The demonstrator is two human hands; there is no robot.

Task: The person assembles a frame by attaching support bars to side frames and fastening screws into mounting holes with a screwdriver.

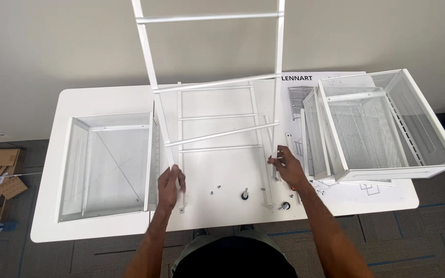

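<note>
While my left hand (171, 181) and right hand (287, 166) close around the legs of the white frame (213, 77), it tilts toward twelve o'clock over the table (104, 98); it looks light, stiff and thin, best held low.

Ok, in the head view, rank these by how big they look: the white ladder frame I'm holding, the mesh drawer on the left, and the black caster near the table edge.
1. White ladder frame, though it's raised nearer the camera
2. Mesh drawer
3. Black caster
</note>
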